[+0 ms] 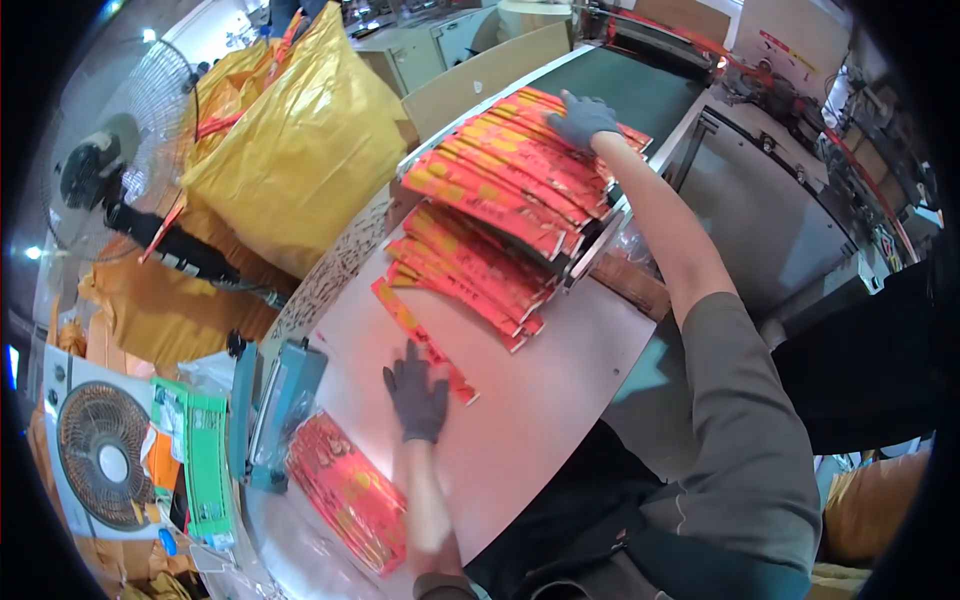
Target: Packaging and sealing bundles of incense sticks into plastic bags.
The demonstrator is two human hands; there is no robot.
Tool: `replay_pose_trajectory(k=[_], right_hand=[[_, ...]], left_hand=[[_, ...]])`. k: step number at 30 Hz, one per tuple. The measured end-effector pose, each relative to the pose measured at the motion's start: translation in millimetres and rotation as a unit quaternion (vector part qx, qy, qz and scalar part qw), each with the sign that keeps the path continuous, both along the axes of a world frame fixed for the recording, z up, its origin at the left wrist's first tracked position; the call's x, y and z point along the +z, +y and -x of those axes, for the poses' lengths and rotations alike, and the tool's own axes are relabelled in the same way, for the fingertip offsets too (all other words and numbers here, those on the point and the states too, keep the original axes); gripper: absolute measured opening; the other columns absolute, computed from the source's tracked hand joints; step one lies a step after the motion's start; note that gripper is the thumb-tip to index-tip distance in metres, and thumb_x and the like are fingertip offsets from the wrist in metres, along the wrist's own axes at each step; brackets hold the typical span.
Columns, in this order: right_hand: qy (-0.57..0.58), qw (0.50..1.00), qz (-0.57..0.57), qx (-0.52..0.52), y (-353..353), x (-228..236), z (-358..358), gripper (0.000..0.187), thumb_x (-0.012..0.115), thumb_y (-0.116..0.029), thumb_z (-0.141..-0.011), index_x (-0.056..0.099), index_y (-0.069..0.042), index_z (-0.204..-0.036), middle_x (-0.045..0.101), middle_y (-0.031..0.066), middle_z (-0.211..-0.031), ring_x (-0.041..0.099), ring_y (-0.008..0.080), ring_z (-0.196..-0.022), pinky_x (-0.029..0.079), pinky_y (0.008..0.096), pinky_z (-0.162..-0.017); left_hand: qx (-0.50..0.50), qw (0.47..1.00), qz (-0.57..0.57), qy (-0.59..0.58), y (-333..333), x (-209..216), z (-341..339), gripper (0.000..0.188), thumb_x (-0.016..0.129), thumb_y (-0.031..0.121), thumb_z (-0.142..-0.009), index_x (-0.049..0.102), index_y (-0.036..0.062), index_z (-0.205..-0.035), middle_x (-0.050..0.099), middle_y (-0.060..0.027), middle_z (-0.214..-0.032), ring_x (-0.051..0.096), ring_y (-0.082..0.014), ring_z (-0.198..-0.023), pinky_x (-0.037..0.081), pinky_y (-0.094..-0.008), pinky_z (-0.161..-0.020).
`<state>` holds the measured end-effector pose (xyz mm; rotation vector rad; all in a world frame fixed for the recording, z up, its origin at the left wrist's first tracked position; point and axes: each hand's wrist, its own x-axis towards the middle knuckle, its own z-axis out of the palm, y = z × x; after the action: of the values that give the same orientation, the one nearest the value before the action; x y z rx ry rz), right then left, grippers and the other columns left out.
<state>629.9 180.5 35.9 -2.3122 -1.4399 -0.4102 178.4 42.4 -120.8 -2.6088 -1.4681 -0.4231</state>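
My left hand (416, 397), in a dark grey glove, lies over the pale table with fingers spread. Its fingertips meet a single narrow red-and-gold packet (400, 316) that lies slantwise on the tabletop. Farther off, my right hand (584, 122), gloved in grey too, rests fingers stretched on the far right part of an overlapping row of red packets (500, 160) at the end of a green conveyor belt (625, 85). Below that row, a second fanned pile of red packets (470, 265) sits on the table. Near my left forearm is a clear-wrapped bundle of red packets (350, 490).
Left of the table (560, 400) stand a blue-grey bag sealer (285, 415), a green plastic basket (207, 465) and a box fan (105, 455). A large yellow sack (300, 150) and a black standing fan (110, 170) are beyond. Machine cabinets (765, 200) flank the belt's right side.
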Motion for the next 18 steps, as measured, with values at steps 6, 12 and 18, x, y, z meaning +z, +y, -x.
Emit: replay_pose_trajectory(k=[6,12,18], right_hand=[[0.081,0.965,0.067,0.24,-34.5,1.3,15.2,0.062,0.05,-0.064,-0.076,0.059,-0.005,-0.094,0.063,0.0205,-0.093,0.06,0.0365,-0.089,0.047,0.041,-0.077],[0.086,0.908,0.171,0.373,-80.7,27.5,161.5,0.059,0.062,-0.055,-0.066,0.063,-0.002,-0.092,0.063,0.0228,-0.082,0.061,0.0376,-0.08,0.049,0.0442,-0.071],[0.162,0.935,0.01,0.314,-48.6,-66.6,228.7,0.076,0.059,-0.051,-0.074,0.042,0.006,-0.122,0.055,0.0278,-0.11,0.058,0.0397,-0.095,0.045,0.044,-0.083]], left_hand=[[-0.005,0.901,0.097,-0.423,20.4,9.4,-72.3,0.062,0.049,0.041,-0.085,0.038,0.0005,-0.132,0.041,-0.0166,-0.135,0.036,-0.0307,-0.127,0.026,-0.0379,-0.106],[0.119,0.829,0.089,-0.539,66.0,-15.1,-47.3,0.056,0.043,0.032,-0.093,0.031,-0.0021,-0.136,0.034,-0.0185,-0.139,0.035,-0.0271,-0.126,0.026,-0.0334,-0.105],[0.061,0.82,0.113,-0.557,62.3,11.6,-53.0,0.063,0.048,0.032,-0.092,0.024,-0.0041,-0.137,0.036,-0.0214,-0.137,0.038,-0.0283,-0.124,0.027,-0.034,-0.104]])
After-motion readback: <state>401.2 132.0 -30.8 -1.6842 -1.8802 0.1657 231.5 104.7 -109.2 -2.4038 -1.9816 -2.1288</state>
